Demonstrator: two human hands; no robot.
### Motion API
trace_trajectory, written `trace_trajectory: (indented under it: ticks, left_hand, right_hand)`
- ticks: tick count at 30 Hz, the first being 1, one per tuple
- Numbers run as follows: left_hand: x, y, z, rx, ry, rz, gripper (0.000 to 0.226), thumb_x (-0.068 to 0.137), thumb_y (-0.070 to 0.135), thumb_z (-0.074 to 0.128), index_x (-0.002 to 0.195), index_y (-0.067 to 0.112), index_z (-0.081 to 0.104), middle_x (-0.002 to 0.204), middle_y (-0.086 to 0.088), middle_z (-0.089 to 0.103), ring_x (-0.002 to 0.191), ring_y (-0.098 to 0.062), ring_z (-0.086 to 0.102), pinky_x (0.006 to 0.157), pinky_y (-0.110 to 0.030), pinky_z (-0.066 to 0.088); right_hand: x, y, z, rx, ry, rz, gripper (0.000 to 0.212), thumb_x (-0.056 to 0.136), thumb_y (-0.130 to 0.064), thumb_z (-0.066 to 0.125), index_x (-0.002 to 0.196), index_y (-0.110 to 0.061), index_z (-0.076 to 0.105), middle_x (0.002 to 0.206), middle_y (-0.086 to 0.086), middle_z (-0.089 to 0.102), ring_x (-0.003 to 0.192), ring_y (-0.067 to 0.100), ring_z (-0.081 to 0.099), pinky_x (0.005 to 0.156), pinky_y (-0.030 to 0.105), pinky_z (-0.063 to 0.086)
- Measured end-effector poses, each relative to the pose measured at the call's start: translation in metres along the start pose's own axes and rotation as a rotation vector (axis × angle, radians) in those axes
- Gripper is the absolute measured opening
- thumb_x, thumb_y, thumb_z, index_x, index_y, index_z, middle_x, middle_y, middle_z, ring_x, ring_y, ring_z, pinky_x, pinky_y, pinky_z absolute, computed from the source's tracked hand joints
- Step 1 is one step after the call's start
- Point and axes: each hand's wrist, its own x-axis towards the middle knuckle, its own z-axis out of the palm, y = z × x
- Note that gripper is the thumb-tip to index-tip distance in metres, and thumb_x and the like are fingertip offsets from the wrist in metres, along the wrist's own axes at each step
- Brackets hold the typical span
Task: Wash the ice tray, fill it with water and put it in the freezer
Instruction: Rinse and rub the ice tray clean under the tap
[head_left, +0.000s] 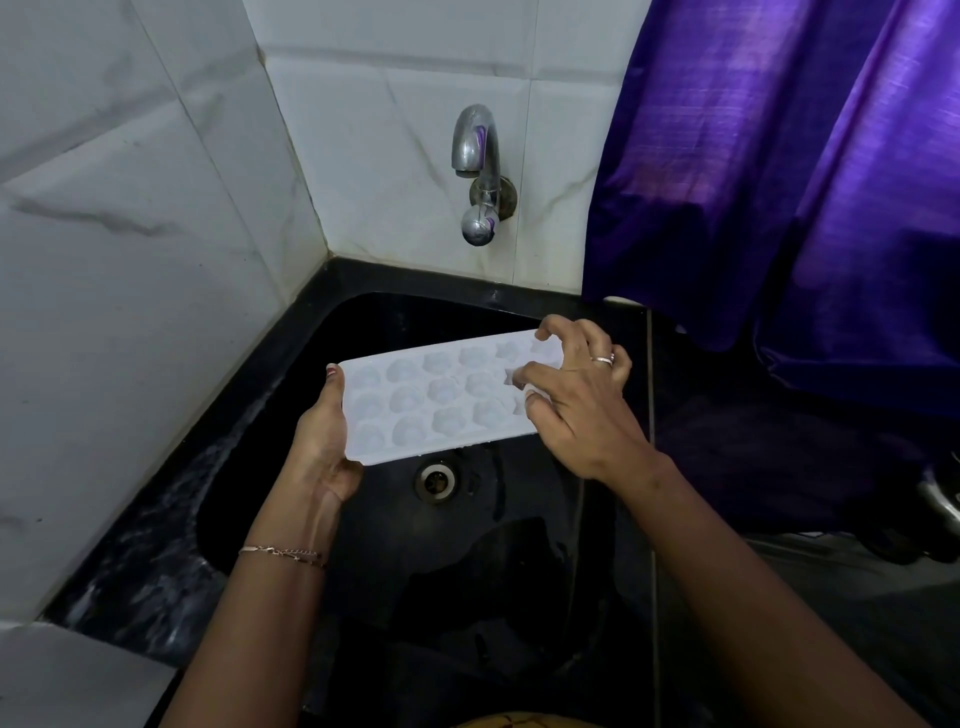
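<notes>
At the far left we see a white tiled wall (130, 260) with grey veining, and below it the wet black rim of the sink (156, 545). The left hand (322, 441) holds the left short end of the ice tray (441, 400): its palm cups the end, 1 fingertip shows at the far corner, and the other fingers are hidden under the tray, so we cannot tell how they lie. A thin bracelet (283, 553) circles that wrist. The white tray is held in the air over the dark basin, open side up, its near edge just above the drain (435, 480), with its right end farther from us than its left. We make out 3 rows of rounded cups; the rightmost ones are covered by fingers, and we cannot tell whether any cup holds water. On the back wall above, a chrome tap (478, 171) curves out, well apart from the tray. The right hand (576, 410) comes over the tray's right end, fingers curled down into the cups and thumb at the near edge, gripping it; a ring (602, 358) sits on 1 finger. Farther right hangs a purple curtain (779, 182), its lower folds lost in shadow. A metallic object (940, 493) is cut off at the right border and too dark to identify.
</notes>
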Motion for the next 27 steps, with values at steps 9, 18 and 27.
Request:
trace_trajectory:
  ticks: [9, 18, 27]
  left_hand:
    - [-0.002, 0.002, 0.000, 0.023, -0.039, 0.004, 0.046, 0.101, 0.050, 0.033, 0.102, 0.019, 0.067, 0.094, -0.002, 0.076, 0.083, -0.022, 0.073, 0.071, -0.039, 0.055]
    - [-0.003, 0.001, 0.004, 0.024, -0.055, 0.019, 0.046, 0.102, 0.048, 0.031, 0.100, 0.019, 0.066, 0.085, 0.001, 0.076, 0.077, -0.019, 0.073, 0.067, -0.036, 0.055]
    - [-0.002, -0.002, 0.006, 0.024, -0.058, -0.011, 0.051, 0.101, 0.052, 0.029, 0.108, 0.018, 0.066, 0.101, -0.005, 0.074, 0.090, -0.025, 0.071, 0.071, -0.040, 0.055]
  right_hand:
    - [0.002, -0.003, -0.010, 0.021, 0.007, -0.027, 0.038, 0.076, -0.031, 0.036, 0.103, -0.028, 0.062, 0.137, -0.004, 0.034, 0.132, 0.015, 0.022, 0.105, 0.041, 0.013]
    - [0.007, -0.020, -0.006, -0.088, -0.072, -0.119, 0.042, 0.078, -0.034, 0.034, 0.100, -0.028, 0.070, 0.141, -0.001, 0.035, 0.131, 0.019, 0.026, 0.105, 0.041, 0.012]
    - [0.002, -0.020, 0.001, -0.129, -0.023, -0.033, 0.042, 0.075, -0.036, 0.031, 0.087, -0.032, 0.072, 0.129, -0.005, 0.042, 0.126, 0.014, 0.030, 0.103, 0.046, 0.011]
